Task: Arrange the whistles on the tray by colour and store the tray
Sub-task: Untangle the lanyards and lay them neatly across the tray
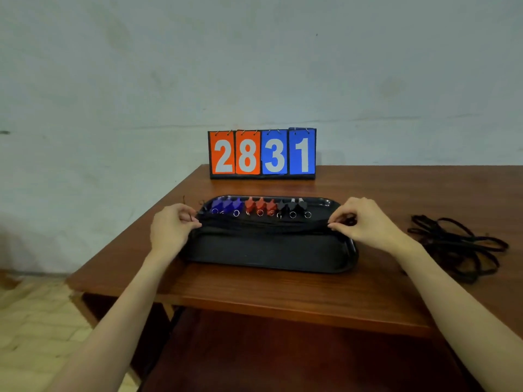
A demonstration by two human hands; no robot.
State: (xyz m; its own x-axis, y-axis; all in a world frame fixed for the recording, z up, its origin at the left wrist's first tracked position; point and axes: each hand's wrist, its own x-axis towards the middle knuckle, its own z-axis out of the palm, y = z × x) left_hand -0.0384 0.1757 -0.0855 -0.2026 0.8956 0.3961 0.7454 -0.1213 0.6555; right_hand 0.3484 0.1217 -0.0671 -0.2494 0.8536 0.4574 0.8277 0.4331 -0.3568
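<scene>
— What is seen on the table [368,278]?

— A black tray [268,258] is set near the front edge of the brown wooden top. Along its far side nine whistles are lined up in one row, sorted by colour: three blue whistles [226,205] at the left, three red whistles [260,205] in the middle, three black whistles [293,206] at the right. A small metal ring is seen at the near end of each.

— And the cords?

— A bundle of black cords [266,223] is stretched across the tray just in front of the row, from one short side to the other.

— How are the hands placed?

— The left end of the bundle is gripped by the left hand [172,227], its fingers curled round the strands at the tray's left rim. The right end is pinched between thumb and fingertips of the right hand [365,222], at the right rim. Both forearms are stretched over the front edge of the table.

— What else is shown?

— A flip scoreboard [262,154] is stood behind the tray, at the wall; 28 is shown on orange cards and 31 on blue cards. A loose heap of black straps [458,244] is laid on the table to the right of the tray, apart from it.
</scene>
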